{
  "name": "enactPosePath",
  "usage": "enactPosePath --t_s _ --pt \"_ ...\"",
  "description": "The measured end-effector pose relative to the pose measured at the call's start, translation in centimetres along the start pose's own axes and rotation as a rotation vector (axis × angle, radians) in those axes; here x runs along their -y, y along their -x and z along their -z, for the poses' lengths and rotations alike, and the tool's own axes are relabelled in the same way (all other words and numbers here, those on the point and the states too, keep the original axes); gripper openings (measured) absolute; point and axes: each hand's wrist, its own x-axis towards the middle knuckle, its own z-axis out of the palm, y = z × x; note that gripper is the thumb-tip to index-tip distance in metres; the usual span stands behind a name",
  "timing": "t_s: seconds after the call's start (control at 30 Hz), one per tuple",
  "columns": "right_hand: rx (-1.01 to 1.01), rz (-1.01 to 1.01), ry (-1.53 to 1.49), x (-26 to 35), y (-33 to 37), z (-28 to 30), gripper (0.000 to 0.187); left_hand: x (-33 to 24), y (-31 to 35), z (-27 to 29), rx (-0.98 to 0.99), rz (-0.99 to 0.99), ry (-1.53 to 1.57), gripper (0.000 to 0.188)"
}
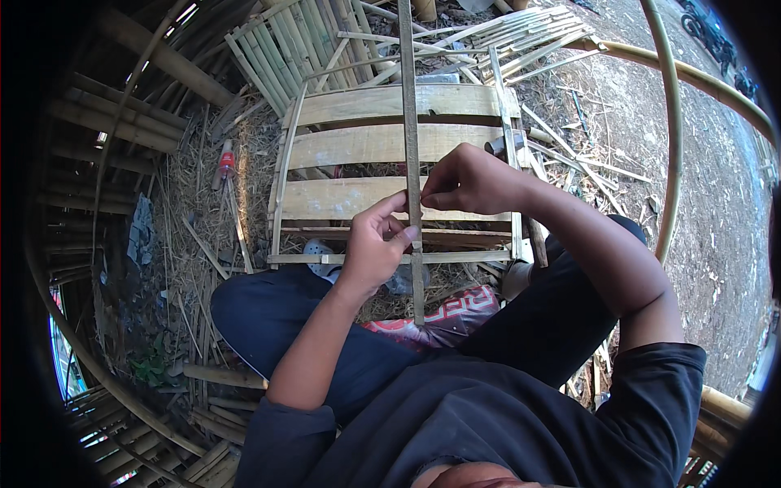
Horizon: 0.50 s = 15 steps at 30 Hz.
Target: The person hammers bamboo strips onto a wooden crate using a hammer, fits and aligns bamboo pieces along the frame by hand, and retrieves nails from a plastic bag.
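A long, narrow strip of wood or bamboo (411,106) runs upright through the middle of the view, from the top edge down over the low slatted bench. My left hand (376,244) is closed at its left side, thumb and fingertips against the strip. From the right, my right hand (470,183) meets the strip a little higher, its fingertips pinched together at the edge. Whatever small thing may be between those fingertips cannot be made out. Beneath both hands lies the bench (350,150), made of several pale planks framed by thin bamboo strips.
Split bamboo slats (285,49) and a fan of loose strips (529,37) lie beyond the bench. A red-labelled bottle (226,160) is on the littered ground at left. A dark cylindrical object (498,146) rests at the bench's right. Curved bamboo poles (669,122) rise at right.
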Motion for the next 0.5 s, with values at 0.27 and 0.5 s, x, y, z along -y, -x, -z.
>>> enactPosePath --t_s 0.27,0.5 --pt "-0.016 0.022 -0.022 -0.49 -0.13 -0.37 0.014 -0.33 0.07 -0.31 -0.015 0.013 0.046 0.055" --pt "-0.002 0.012 0.005 -0.15 -0.04 -0.02 0.013 -0.57 0.21 -0.43 0.016 0.006 -0.001 0.053"
